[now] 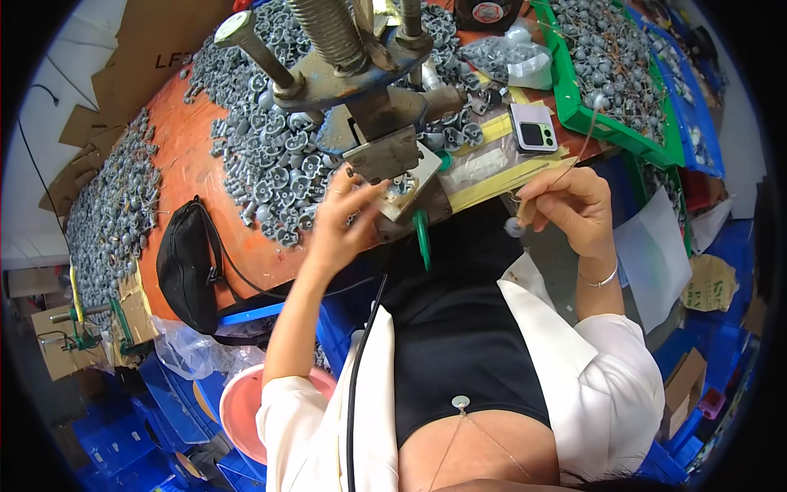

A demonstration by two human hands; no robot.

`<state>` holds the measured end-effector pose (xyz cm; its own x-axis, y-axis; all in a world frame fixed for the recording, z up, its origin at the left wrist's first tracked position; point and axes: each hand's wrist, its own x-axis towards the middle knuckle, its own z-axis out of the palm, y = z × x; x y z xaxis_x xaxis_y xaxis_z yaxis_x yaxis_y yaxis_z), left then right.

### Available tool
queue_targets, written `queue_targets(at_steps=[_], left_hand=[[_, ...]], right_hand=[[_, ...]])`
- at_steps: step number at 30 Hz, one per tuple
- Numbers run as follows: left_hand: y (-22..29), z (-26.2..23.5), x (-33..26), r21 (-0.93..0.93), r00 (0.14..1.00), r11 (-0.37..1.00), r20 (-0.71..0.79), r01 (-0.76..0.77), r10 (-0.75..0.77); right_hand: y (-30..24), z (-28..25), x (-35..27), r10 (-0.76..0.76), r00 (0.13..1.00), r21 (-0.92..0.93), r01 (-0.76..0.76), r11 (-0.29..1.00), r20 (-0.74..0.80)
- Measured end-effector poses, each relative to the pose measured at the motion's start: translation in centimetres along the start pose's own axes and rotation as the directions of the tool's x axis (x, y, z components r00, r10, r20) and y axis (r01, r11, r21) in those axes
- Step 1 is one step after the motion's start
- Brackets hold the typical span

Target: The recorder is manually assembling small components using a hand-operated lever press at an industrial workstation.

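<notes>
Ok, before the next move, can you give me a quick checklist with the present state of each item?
1. Right hand has the grey ball-shaped piece at its fingertips: ok.
2. Left hand clear of the metal block on the press: not ok, its fingers are close by the block's lower edge.
3. Piece properly seated under the block: cannot tell, the view is partly hidden and blurred.
4. Phone apart from both hands: ok.
5. Black pouch apart from both hands: ok.
</notes>
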<state>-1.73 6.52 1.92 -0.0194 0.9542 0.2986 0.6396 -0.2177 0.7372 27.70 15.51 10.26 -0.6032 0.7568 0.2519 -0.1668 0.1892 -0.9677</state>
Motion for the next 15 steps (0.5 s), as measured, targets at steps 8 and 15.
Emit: queue_targets(at_steps=[8,15], left_hand=[[-10.8,-8.4,11.3,0.652,0.982,0.747,-0.188,0.132,-0.01],[-12.5,-9.9,10.1,0.393,0.946,0.915,-0.321,0.09,0.045]], right_hand=[[2.2,0.1,0.8,-0.298,0.93,-0.217,0.343,0.914,0.215],[1.8,1.3,-0.2,0.15,0.98,-0.12,-0.135,0.984,0.133]])
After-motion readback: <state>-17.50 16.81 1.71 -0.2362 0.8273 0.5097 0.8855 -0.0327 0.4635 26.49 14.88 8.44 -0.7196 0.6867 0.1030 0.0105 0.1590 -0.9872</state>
